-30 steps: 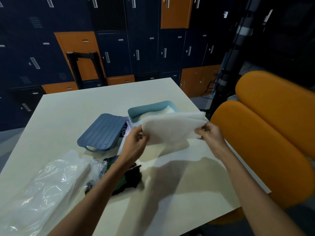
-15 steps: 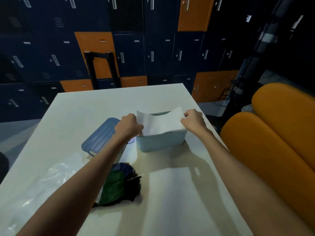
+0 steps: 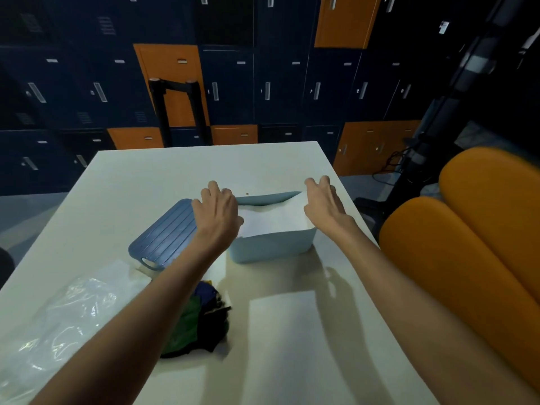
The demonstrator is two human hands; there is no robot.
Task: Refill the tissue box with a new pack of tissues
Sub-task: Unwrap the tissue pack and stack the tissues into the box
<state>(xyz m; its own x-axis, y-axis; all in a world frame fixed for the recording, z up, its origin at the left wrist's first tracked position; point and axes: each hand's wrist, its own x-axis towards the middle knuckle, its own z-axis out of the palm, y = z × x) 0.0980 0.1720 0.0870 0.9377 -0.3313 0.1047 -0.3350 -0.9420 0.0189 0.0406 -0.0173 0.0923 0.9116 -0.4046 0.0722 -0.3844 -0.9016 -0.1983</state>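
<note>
Tissue box (image 3: 271, 248), pale blue and lidless, stands on the desk (image 3: 163, 173) towards its right edge, with the white tissues (image 3: 271, 220) already inside. The desk gives little room on that side, so a sideways shove while the stack is pressed down could slide the light box towards the drop.

The clear plastic wrapper (image 3: 67, 317) lies loose at the near left, beside the left forearm. A drawn-back arm could sweep it to the floor.

The dark blue ribbed lid (image 3: 166, 232) lies flat just left of the box, partly under the left wrist, and a careless lift of that arm could nudge it away.

The near edge of the tissues rides over the front rim rather than lying flat. If the lid goes on like this, I judge it would trap and crease that sheet, or fail to seat.

The left hand (image 3: 217, 211) covers the left end of the stack and the right hand (image 3: 323, 206) the right end. Each grip is slack, with fingers spread and nothing pinched. Uneven pressure from them could buckle the stack.
</note>
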